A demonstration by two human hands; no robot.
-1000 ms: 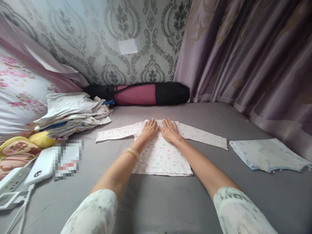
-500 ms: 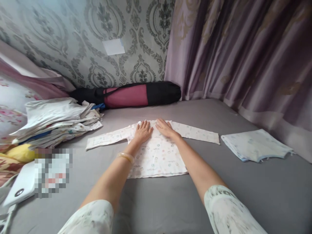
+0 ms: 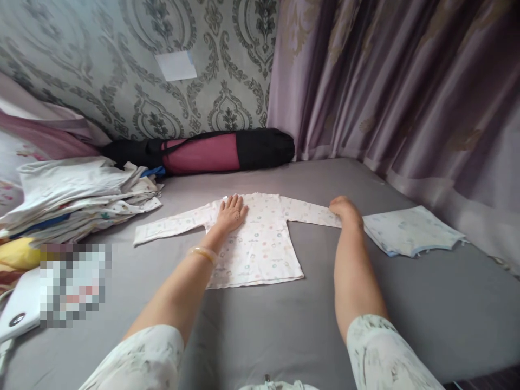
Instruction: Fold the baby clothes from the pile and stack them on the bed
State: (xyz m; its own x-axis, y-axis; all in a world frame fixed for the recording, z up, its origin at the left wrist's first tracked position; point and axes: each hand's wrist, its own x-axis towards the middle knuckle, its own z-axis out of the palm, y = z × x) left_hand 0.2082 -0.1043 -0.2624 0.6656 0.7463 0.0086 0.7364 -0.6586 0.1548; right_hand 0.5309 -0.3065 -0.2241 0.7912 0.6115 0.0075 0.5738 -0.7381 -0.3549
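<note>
A small white long-sleeved shirt (image 3: 262, 238) with a pale print lies spread flat, both sleeves stretched sideways. My left hand (image 3: 232, 213) rests flat on its upper left chest, fingers extended, a pale bangle on the wrist. Out at the right sleeve's cuff is my right hand (image 3: 345, 210), its fingers closed over the sleeve end; the fingertips are partly hidden. Just right of that hand lies a folded pale garment (image 3: 414, 230) with blue edging.
A grey sheet (image 3: 260, 325) covers the bed. Stacked clothes (image 3: 77, 189) stand at left, near a white device (image 3: 24, 303) and a blurred-out patch. A black and maroon long bag (image 3: 203, 153) lies along the patterned wall. Purple curtains (image 3: 365, 81) hang at right.
My right hand has moved from the shirt's upper chest out to the right cuff. My left hand stays on the chest. The view has shifted slightly.
</note>
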